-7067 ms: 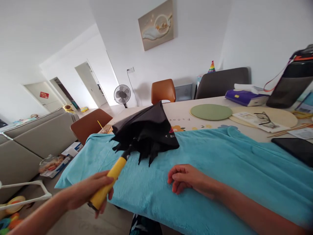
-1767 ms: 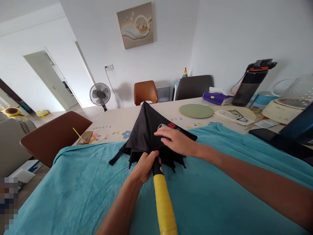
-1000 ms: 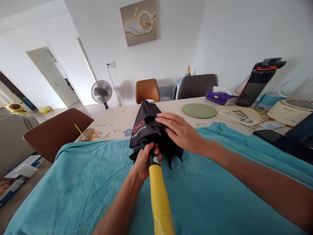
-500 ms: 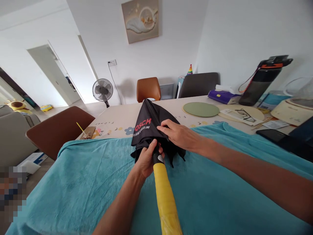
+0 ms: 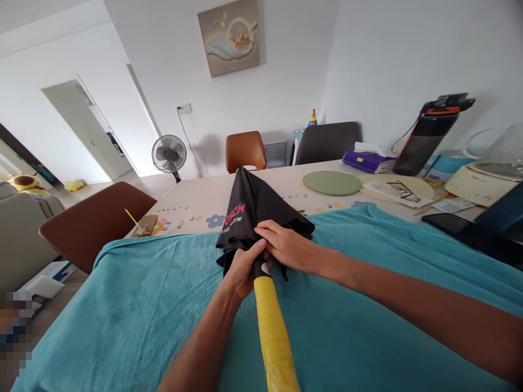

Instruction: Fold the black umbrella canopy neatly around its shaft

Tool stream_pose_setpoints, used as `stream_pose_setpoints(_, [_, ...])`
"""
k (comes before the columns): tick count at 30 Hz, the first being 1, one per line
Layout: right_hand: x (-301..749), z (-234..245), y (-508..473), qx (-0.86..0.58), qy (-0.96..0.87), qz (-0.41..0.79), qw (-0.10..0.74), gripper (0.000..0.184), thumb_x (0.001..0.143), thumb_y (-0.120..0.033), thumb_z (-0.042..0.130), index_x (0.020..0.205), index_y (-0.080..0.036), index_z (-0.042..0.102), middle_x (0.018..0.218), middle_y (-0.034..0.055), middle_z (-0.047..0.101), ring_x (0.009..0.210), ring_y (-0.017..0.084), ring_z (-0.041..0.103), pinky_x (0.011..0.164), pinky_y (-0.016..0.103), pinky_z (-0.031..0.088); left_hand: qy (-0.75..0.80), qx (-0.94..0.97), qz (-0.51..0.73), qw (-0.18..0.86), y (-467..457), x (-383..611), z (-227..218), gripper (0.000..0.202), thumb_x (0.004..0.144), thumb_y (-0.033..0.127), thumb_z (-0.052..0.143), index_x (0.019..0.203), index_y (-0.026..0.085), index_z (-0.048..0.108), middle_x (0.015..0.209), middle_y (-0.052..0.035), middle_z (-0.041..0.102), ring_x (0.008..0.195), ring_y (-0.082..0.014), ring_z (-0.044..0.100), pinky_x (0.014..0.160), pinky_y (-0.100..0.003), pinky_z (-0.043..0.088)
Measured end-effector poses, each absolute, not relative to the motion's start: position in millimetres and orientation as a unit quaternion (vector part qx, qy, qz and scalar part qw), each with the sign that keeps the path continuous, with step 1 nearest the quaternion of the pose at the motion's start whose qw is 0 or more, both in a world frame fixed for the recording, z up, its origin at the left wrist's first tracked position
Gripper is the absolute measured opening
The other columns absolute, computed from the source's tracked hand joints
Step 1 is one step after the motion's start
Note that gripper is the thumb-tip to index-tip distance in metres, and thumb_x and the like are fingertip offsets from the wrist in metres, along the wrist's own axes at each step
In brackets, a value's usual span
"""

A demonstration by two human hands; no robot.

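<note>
A folded black umbrella (image 5: 249, 209) with red lettering lies on a teal blanket (image 5: 359, 310), tip pointing away from me. Its long yellow handle (image 5: 272, 332) runs toward the camera. My left hand (image 5: 243, 269) is closed around the shaft where the black canopy meets the yellow handle. My right hand (image 5: 286, 247) rests on the canopy's lower folds just beside the left hand, fingers curled and pressing the fabric together.
The blanket covers the near part of a beige table (image 5: 200, 204). On the right stand a green round mat (image 5: 332, 183), glasses (image 5: 398, 189), a purple box (image 5: 368, 161), a dark bottle (image 5: 429, 133) and a black tablet (image 5: 469, 231). Brown chairs (image 5: 92, 223) and a fan (image 5: 169, 154) stand around.
My right hand slid down the canopy from its upper folds to the base near my left hand, gathering the fabric. The left hand stayed on the shaft.
</note>
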State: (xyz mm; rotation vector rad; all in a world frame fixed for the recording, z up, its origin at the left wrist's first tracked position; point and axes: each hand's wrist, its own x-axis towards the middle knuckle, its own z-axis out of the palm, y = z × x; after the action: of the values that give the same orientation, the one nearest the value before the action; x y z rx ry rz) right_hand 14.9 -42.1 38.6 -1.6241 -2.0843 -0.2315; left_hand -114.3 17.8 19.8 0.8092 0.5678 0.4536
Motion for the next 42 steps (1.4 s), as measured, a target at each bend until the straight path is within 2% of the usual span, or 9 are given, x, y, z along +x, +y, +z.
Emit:
stream_pose_setpoints(4, [16,40,-44,-0.593,-0.757,-0.156,0.226,0.024,0.082,-0.01,0.04,0.099,-0.013,0.056,0.108,0.0111,0.052,0.092,0.019,0.056,0.076,0.034,0.048,0.291,0.409,0.193,0.843,17,-115,21,0.025,0.059,0.027,0.069,0.059,0.011,0.05,0.05,0.0005,0.048,0.042,-0.0065,0.045,0.041,-0.019,0.036])
stream_pose_setpoints(7, [16,44,-44,-0.576,-0.757,-0.23,0.205,0.015,0.08,-0.01,0.043,0.081,-0.012,0.058,0.117,0.0139,0.049,0.112,0.025,0.044,0.09,0.042,0.038,0.291,0.423,0.185,0.838,18,-115,20,0.022,0.061,0.026,0.065,0.056,0.011,0.049,0.047,-0.0001,0.048,0.04,-0.0068,0.044,0.04,-0.019,0.036])
stream_pose_setpoints(9, [17,44,-43,-0.578,-0.76,-0.234,0.184,0.013,0.08,-0.011,0.045,0.075,-0.012,0.056,0.113,0.0138,0.053,0.112,0.025,0.044,0.096,0.044,0.031,0.296,0.429,0.18,0.834,19,-115,19,0.022,0.061,0.027,0.062,0.054,0.012,0.048,0.045,-0.0003,0.048,0.038,-0.0068,0.042,0.039,-0.02,0.036])
stream_pose_setpoints(14, [20,45,-45,-0.629,-0.755,-0.144,0.115,0.009,0.079,-0.018,0.048,0.077,-0.014,0.055,0.07,0.0048,0.06,0.072,0.018,0.057,0.094,0.042,0.029,0.301,0.424,0.176,0.836,19,-116,20,0.018,0.062,0.027,0.059,0.055,0.012,0.05,0.045,-0.0002,0.048,0.037,-0.0072,0.042,0.038,-0.02,0.037])
stream_pose_setpoints(18, [17,47,-48,-0.62,-0.759,-0.163,0.114,0.021,0.082,-0.019,0.044,0.099,-0.012,0.054,0.076,0.0066,0.062,0.077,0.019,0.056,0.094,0.042,0.025,0.308,0.43,0.166,0.833,20,-117,17,0.014,0.062,0.024,0.056,0.057,0.012,0.051,0.045,-0.0006,0.048,0.037,-0.0083,0.042,0.037,-0.022,0.039])
stream_pose_setpoints(26, [6,39,-44,-0.584,-0.793,-0.17,0.038,0.017,0.08,-0.009,0.041,0.084,-0.012,0.058,0.076,0.0064,0.058,0.078,0.018,0.051,0.096,0.045,0.018,0.405,0.532,0.159,0.726,15,-114,11,0.014,0.058,0.019,0.055,0.051,0.016,0.043,0.039,0.0029,0.041,0.031,-0.0102,0.039,0.031,-0.025,0.036])
stream_pose_setpoints(31, [7,35,-48,-0.587,-0.793,-0.16,0.023,0.018,0.081,-0.008,0.041,0.077,-0.013,0.058,0.072,0.0045,0.056,0.075,0.018,0.05,0.094,0.043,0.022,0.421,0.595,0.13,0.672,11,-112,9,0.012,0.056,0.016,0.054,0.05,0.017,0.043,0.037,0.0038,0.041,0.03,-0.0123,0.041,0.032,-0.028,0.039])
stream_pose_setpoints(39, [6,33,-49,-0.587,-0.794,-0.156,0.018,0.016,0.079,-0.006,0.044,0.07,-0.013,0.055,0.071,0.004,0.056,0.072,0.017,0.051,0.087,0.042,0.03,0.408,0.658,0.135,0.618,12,-114,3,0.014,0.058,0.019,0.058,0.053,0.016,0.045,0.038,0.005,0.042,0.034,-0.0087,0.04,0.034,-0.021,0.034])
stream_pose_setpoints(42, [2,38,-51,-0.609,-0.778,-0.141,0.054,0.013,0.08,-0.007,0.043,0.08,-0.013,0.055,0.076,0.0048,0.057,0.072,0.016,0.053,0.08,0.038,0.037,0.423,0.636,0.136,0.63,13,-115,3,0.018,0.061,0.022,0.055,0.051,0.017,0.041,0.038,0.0047,0.039,0.032,-0.0092,0.04,0.032,-0.021,0.034])
